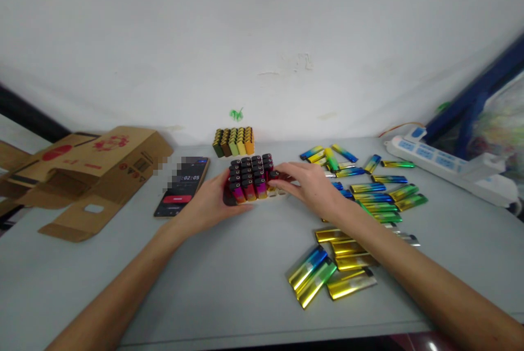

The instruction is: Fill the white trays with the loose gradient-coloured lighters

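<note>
Rows of upright lighters point(249, 176) with black tops and pink, red and purple bodies stand in a pale tray point(270, 199). Along the left side of this group, my left hand point(209, 198) is closed, its thumb near the tray's front and its fingers behind the lighters. At the right end, my right hand point(309, 183) pinches a single black-topped lighter point(274, 175), held over or in the tray's last row. That lighter's lower part is hard to make out. Part of the tray's front right shows bare slots.
A second block of lighters point(234, 141) stands by the wall. Loose shiny lighters point(352, 261) lie at the right. A phone point(182, 184) with a running timer and an open cardboard box point(110, 171) are at the left. A white power strip point(450, 168) lies far right.
</note>
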{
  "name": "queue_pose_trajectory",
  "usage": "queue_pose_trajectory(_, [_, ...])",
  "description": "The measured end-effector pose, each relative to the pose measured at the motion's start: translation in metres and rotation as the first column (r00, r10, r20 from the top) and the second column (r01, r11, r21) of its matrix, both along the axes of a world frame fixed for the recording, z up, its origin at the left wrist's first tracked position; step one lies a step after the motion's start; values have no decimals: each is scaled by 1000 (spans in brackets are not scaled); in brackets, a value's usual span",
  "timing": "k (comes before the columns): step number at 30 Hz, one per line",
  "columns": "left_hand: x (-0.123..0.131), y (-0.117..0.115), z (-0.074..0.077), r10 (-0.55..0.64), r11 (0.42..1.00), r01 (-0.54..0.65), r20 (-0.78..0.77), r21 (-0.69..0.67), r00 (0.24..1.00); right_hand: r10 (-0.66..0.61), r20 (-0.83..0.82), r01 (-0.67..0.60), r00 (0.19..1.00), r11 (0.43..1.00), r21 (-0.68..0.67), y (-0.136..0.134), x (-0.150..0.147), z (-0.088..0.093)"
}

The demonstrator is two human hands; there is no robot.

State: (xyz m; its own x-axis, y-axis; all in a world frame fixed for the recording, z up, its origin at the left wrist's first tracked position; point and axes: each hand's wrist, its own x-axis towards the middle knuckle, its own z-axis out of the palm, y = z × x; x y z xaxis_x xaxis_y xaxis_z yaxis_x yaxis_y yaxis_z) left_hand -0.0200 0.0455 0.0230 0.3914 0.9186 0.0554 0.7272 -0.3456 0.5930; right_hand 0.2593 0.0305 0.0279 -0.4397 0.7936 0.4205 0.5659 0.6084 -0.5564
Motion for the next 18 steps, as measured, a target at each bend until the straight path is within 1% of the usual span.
queue_pose_trajectory(5, [0, 0, -1, 14, 1000, -14, 3, -6, 1000, -99, -41, 94, 994, 989, -111, -7, -12, -10])
queue_pose_trajectory(7, [1, 0, -1, 20, 1000, -20, -11, -4, 1000, -119, -36, 113, 992, 986, -126, -10, -15, -13])
queue_pose_trajectory(9, [1, 0, -1, 23, 1000, -23, -23, 8, 999, -128, 33, 131, 991, 988, -80, -13, -16, -13])
queue_pose_trajectory(11, [0, 0, -1, 25, 1000, -24, -26, 19, 999, -141, 130, 142, 981, 990, 3, -14, -14, -10])
queue_pose_trajectory(13, [-1, 1, -2, 20, 1000, -19, -37, 18, 999, -154, 197, 145, 968, 988, 59, -15, -7, -6])
queue_pose_trajectory(15, [-2, 2, -2, 17, 1000, -16, -54, 23, 998, -176, 228, 163, 958, 984, 76, -14, 8, 3])
queue_pose_trajectory(18, [-1, 2, -1, 19, 999, -17, -70, 32, 997, -249, 220, 244, 943, 969, 50, -10, 48, 23])
